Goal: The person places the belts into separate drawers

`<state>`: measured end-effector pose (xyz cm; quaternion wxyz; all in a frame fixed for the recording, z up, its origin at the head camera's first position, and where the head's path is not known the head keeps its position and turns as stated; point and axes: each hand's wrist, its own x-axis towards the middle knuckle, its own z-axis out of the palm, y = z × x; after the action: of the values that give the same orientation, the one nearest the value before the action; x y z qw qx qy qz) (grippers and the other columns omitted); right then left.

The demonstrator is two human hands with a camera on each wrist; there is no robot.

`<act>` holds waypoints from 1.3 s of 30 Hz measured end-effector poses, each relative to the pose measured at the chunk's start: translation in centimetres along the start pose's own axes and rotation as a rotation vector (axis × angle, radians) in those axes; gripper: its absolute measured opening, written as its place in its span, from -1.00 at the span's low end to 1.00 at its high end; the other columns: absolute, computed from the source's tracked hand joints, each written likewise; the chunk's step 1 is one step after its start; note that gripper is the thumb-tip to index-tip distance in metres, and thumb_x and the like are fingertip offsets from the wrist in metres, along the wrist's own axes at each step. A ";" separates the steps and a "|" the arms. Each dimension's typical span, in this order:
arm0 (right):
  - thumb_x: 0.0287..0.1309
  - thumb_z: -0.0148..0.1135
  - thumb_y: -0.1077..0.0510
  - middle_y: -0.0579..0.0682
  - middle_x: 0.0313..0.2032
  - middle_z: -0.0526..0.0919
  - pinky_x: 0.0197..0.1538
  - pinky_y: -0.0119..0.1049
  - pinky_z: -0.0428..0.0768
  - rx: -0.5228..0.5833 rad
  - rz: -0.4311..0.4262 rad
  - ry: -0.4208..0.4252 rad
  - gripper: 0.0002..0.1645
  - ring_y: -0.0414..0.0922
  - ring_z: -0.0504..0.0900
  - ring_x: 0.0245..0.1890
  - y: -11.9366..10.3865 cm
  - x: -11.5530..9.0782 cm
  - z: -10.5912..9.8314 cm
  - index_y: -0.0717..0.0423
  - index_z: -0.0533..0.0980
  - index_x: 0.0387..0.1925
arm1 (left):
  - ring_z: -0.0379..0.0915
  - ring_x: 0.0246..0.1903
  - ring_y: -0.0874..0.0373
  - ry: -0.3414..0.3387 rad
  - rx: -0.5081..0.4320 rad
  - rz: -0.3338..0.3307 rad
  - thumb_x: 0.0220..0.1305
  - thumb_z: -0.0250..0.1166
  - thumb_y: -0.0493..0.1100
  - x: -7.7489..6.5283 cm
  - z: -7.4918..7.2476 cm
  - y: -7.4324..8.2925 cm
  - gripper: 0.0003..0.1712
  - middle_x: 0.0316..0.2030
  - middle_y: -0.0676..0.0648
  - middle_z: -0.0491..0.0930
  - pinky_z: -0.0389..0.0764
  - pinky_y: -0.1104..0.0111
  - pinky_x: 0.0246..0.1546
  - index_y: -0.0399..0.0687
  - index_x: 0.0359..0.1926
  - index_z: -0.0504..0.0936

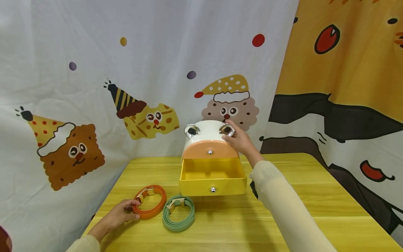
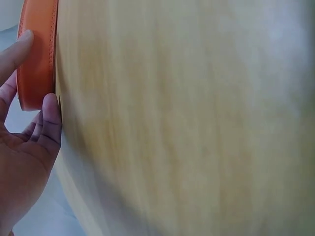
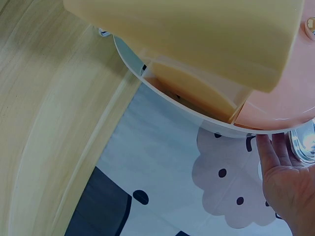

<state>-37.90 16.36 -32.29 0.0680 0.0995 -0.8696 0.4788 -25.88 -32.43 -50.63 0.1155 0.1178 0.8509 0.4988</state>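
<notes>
A small frog-shaped drawer box (image 1: pixel 206 131) stands toward the back of the table, white on top with two silver eyes. Its peach upper drawer (image 1: pixel 193 150) is closed, while the yellow lower drawer (image 1: pixel 195 187) is pulled out and looks bare inside. My right hand (image 1: pixel 240 140) holds the box at its right eye, thumb in front and fingers above. At front left, an orange belt (image 1: pixel 158 208) is coiled, with a gold buckle. My left hand (image 1: pixel 118 215) grips the coil's left side; the orange strap (image 2: pixel 37 69) lies between its digits. Beside it sits a coiled green belt (image 1: pixel 178 225).
The wooden table (image 1: pixel 292 199) carries these things. Behind it hangs a white curtain (image 1: pixel 157 42) printed with cartoon biscuits and dots, and an orange printed part fills the right. The lower drawer juts out over the table close to the green belt.
</notes>
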 end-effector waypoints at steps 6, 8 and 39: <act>0.37 0.22 0.09 0.20 0.35 0.34 0.19 0.09 0.48 -0.007 -0.002 0.001 -0.17 0.14 0.48 0.16 0.1 0.0 0.0 -0.34 0.07 0.53 | 0.42 -0.12 0.01 -0.001 0.049 0.099 0.12 0.49 -0.28 0.3 0.2 -0.1 -0.54 0.03 -0.36 0.42 0.47 0.38 -0.18 -0.42 -0.04 0.51; 0.37 0.23 0.08 0.20 0.35 0.35 0.19 0.09 0.48 -0.012 0.000 0.001 -0.16 0.14 0.48 0.16 0.1 0.0 0.0 -0.36 0.08 0.52 | 0.41 -0.15 0.06 0.004 0.051 0.113 0.11 0.50 -0.27 0.4 0.4 -0.1 -0.57 -0.01 -0.32 0.46 0.45 0.39 -0.19 -0.40 -0.10 0.51; 0.37 0.22 0.06 0.17 0.33 0.36 0.17 0.08 0.50 -0.023 0.020 -0.002 -0.16 0.12 0.48 0.12 0.0 0.1 0.0 -0.43 0.06 0.52 | 0.50 -0.23 0.04 0.185 0.012 -0.055 0.15 0.49 -0.16 0.2 -0.2 3.9 -0.61 -0.26 -0.11 0.55 0.61 0.21 -0.29 -0.26 -0.15 0.50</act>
<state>-37.99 16.32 -32.24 0.0636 0.0903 -0.8761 0.4693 -25.80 -30.71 -47.15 0.0494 0.0486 0.8638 0.4990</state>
